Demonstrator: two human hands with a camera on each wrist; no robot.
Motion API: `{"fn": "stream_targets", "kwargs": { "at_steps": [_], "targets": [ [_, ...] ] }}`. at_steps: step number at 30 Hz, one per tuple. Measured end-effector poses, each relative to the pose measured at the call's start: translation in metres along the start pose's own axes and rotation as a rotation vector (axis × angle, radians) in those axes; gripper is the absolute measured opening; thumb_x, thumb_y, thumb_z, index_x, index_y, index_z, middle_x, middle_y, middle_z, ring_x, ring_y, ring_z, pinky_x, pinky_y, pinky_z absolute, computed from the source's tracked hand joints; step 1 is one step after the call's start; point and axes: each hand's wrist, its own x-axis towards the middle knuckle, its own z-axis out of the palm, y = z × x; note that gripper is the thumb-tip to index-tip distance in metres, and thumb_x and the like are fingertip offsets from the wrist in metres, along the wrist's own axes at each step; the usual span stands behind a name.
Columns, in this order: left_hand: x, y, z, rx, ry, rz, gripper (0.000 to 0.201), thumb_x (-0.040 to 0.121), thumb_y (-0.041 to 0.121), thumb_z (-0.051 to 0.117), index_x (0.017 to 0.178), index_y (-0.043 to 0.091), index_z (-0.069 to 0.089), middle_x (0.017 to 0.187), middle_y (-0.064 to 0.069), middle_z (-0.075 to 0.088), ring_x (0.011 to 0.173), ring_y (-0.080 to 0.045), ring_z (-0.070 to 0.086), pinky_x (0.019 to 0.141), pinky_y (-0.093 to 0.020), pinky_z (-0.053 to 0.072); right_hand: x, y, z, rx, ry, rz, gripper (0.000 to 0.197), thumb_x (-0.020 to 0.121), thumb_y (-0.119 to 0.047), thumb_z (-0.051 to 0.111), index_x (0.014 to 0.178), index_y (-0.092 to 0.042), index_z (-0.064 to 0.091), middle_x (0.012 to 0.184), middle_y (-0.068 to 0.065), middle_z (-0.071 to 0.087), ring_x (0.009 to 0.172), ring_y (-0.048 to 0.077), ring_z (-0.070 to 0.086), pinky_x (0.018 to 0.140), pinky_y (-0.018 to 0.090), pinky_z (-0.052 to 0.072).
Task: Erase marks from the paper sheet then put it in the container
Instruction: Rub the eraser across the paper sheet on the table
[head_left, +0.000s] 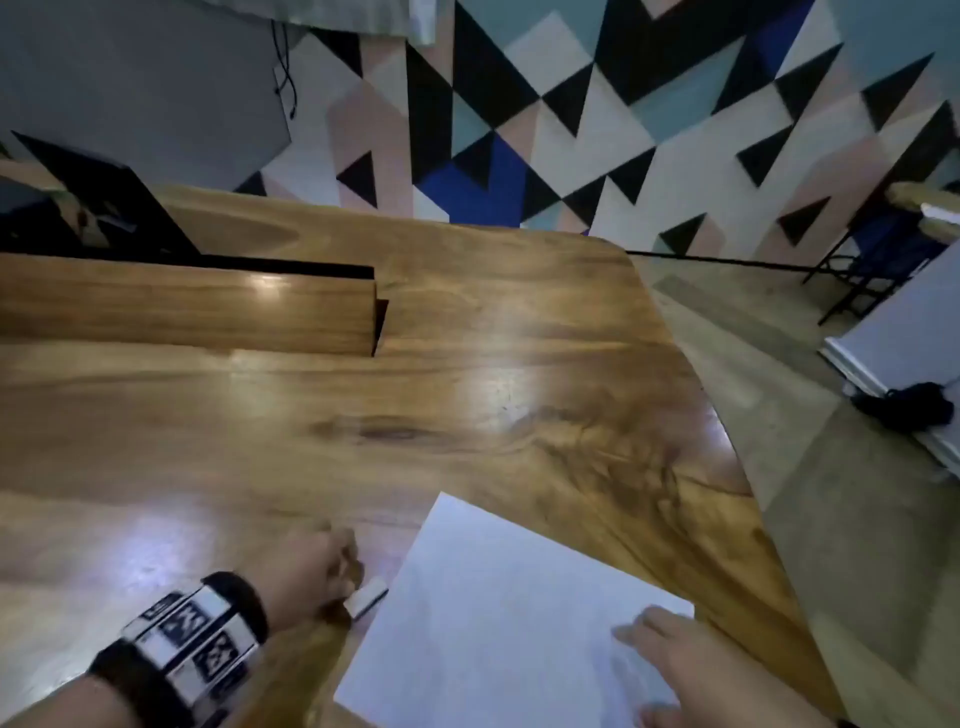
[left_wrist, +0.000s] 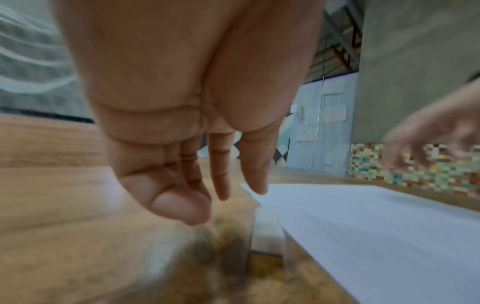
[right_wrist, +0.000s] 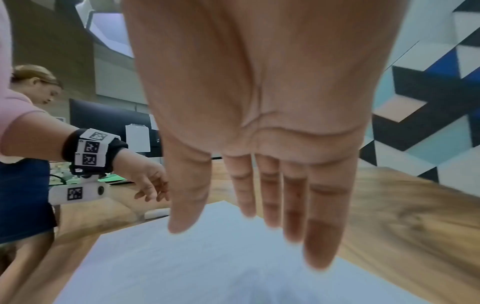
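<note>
The paper sheet (head_left: 498, 623) lies at the table's (head_left: 311, 441) near right. The right hand (head_left: 691, 670), fingers straight, hovers over it; the left hand (head_left: 306, 571), fingers relaxed, hangs above the eraser (head_left: 366, 598) beside the sheet's left edge. The person should pin the sheet flat, then pinch the eraser firmly.

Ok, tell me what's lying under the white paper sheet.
The white paper sheet lies flat on the glossy wooden table. Only wood shows around its edges; anything beneath is covered.

Count: 1 paper sheet (head_left: 498, 618), 1 eraser (head_left: 367, 598), 2 hands: left hand (head_left: 306, 571), right hand (head_left: 691, 670), 1 table (head_left: 311, 426).
</note>
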Motion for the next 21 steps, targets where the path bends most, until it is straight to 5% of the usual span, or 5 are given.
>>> {"fn": "stream_targets", "kwargs": {
  "at_steps": [2, 4, 11, 15, 21],
  "targets": [
    [0.01, 0.007, 0.005, 0.048, -0.027, -0.026, 0.018, 0.082, 0.03, 0.059, 0.092, 0.021, 0.047, 0.09, 0.001, 0.046, 0.085, -0.017, 0.049, 0.068, -0.021, 0.031, 0.046, -0.023, 0.003, 0.261, -0.126, -0.015, 0.079, 0.081, -0.054, 0.058, 0.147, -0.029, 0.024, 0.151, -0.012, 0.016, 0.136, 0.005, 0.027, 0.105, 0.019, 0.032],
    [0.016, 0.011, 0.009, 0.066, -0.034, -0.032, 0.021, 0.081, 0.031, 0.06, 0.091, 0.019, 0.046, 0.094, -0.002, 0.048, 0.09, -0.021, 0.051, 0.07, -0.023, 0.032, 0.074, -0.032, 0.0, 0.265, -0.193, -0.035, 0.088, 0.083, -0.049, 0.06, 0.15, -0.027, 0.008, 0.156, -0.01, 0.005, 0.141, 0.013, 0.014, 0.113, 0.027, 0.024],
    [0.019, 0.011, 0.023, -0.039, 0.004, 0.016, 0.018, 0.083, 0.018, 0.057, 0.07, 0.02, 0.045, 0.081, 0.002, 0.054, 0.08, -0.018, 0.054, 0.057, -0.019, 0.036, 0.131, -0.061, 0.017, 0.246, -0.194, -0.143, 0.095, 0.083, -0.046, 0.062, 0.151, -0.025, -0.003, 0.158, -0.005, -0.015, 0.146, 0.017, -0.011, 0.12, 0.039, 0.002],
    [0.018, 0.013, 0.019, -0.107, 0.023, 0.055, 0.014, 0.084, 0.026, 0.057, 0.074, 0.023, 0.047, 0.067, 0.011, 0.048, 0.07, -0.013, 0.051, 0.05, -0.015, 0.033, 0.142, -0.072, 0.03, 0.275, -0.218, -0.167, 0.102, 0.083, -0.046, 0.062, 0.149, -0.019, -0.011, 0.157, -0.005, -0.02, 0.145, 0.016, -0.017, 0.12, 0.04, -0.001],
    [0.05, 0.039, -0.003, -0.187, 0.177, 0.104, 0.012, 0.081, 0.015, 0.062, 0.092, 0.014, 0.064, 0.079, 0.003, 0.054, 0.074, -0.017, 0.054, 0.055, -0.02, 0.036, 0.144, -0.073, 0.043, 0.319, -0.197, -0.178, 0.107, 0.08, -0.047, 0.065, 0.149, -0.019, -0.013, 0.156, -0.007, -0.023, 0.144, 0.014, -0.019, 0.116, 0.034, -0.008]
  ]
}}
